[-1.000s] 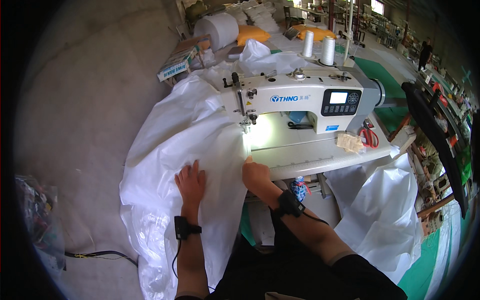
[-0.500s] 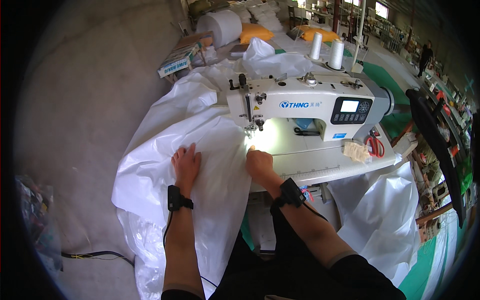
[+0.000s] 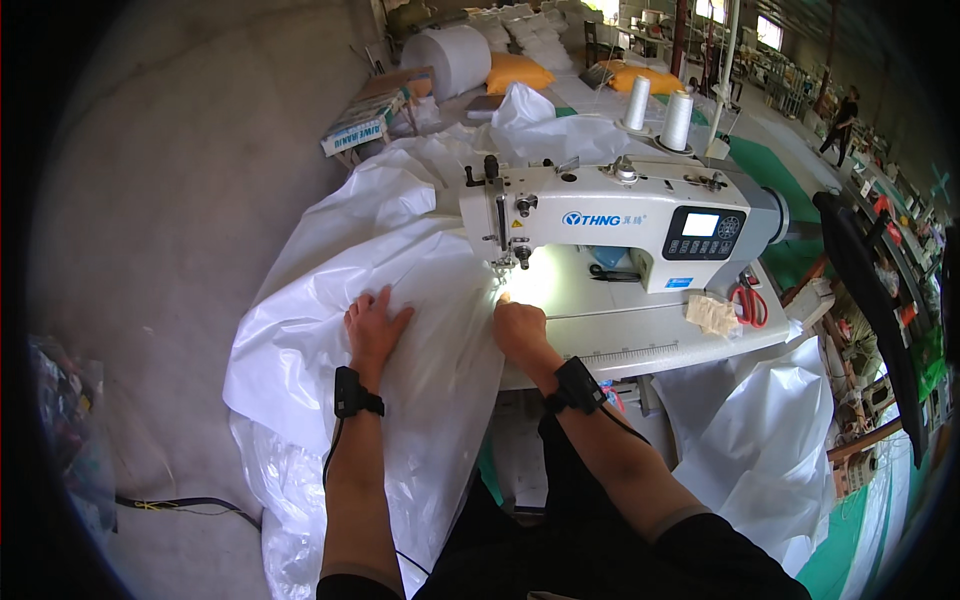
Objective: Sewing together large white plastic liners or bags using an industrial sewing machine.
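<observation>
A large white plastic sheet lies in folds over the left of the sewing table and hangs down its front. My left hand rests flat on it, open, with fingers and thumb apart. My right hand is closed at the sheet's right edge, just in front of the needle area, and pinches that edge. Above it stands a white sewing machine, its lamp lighting the bed. The presser foot sits close to my right fingertips. The exact grip inside my right fist is hidden.
Red-handled scissors and a beige scrap lie at the table's right. Black snips rest under the machine arm. Two thread cones stand behind. More white sheeting hangs at the right. A person is far off.
My left thumb has spread a little farther out. My right hand stays at the sheet's edge by the needle. The view has shifted slightly, and the distant person has moved left.
</observation>
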The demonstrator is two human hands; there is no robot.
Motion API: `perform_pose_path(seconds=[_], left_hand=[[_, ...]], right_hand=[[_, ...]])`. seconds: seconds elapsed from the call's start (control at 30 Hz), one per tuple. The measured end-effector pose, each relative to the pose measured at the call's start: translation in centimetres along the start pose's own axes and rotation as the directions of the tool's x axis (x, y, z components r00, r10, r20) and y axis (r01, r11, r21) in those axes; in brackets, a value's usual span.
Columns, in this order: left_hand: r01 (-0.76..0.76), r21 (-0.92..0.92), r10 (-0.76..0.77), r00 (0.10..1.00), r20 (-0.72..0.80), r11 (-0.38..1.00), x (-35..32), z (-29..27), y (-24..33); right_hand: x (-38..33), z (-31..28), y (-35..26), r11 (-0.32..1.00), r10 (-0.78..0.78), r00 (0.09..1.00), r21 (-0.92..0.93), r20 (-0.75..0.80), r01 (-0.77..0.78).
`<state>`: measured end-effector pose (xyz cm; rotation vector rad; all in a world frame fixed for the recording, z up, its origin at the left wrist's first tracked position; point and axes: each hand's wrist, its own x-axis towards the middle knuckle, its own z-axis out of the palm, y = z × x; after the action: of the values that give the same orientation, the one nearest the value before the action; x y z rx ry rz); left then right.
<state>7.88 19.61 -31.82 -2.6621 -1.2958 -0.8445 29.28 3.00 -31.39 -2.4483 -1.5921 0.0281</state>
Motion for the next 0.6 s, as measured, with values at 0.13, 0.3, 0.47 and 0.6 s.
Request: perform_pose_path(seconds=[0.13, 0.3, 0.47, 0.6], left_hand=[[0.038, -0.011, -0.038, 0.999, 0.025, 0.999, 0.1, -0.2, -0.3], [0.037, 0.135, -0.057, 0.987, 0.151, 0.99, -0.5, -2.2, -1.0], [-0.024, 0.448, -0.079, 0.975, 0.209, 0.893, -4.0, -5.0, -4.1], [0.133, 0.582, -0.243, 0.963, 0.114, 0.802, -6.6, -8.4, -10.7]], right_hand=[[0.1, 0.5, 0.3, 0.999, -0.032, 0.997, -0.005, -0.065, 0.031], [0.2, 0.9, 0.8, 0.998, -0.036, 0.992, 0.046, -0.124, 0.042], [-0.5, 1.0, 1.0, 0.993, -0.032, 0.985, 0.106, -0.172, 0.051], [-1.5, 1.3, 1.1, 0.982, -0.021, 0.943, 0.172, -0.333, 0.083]])
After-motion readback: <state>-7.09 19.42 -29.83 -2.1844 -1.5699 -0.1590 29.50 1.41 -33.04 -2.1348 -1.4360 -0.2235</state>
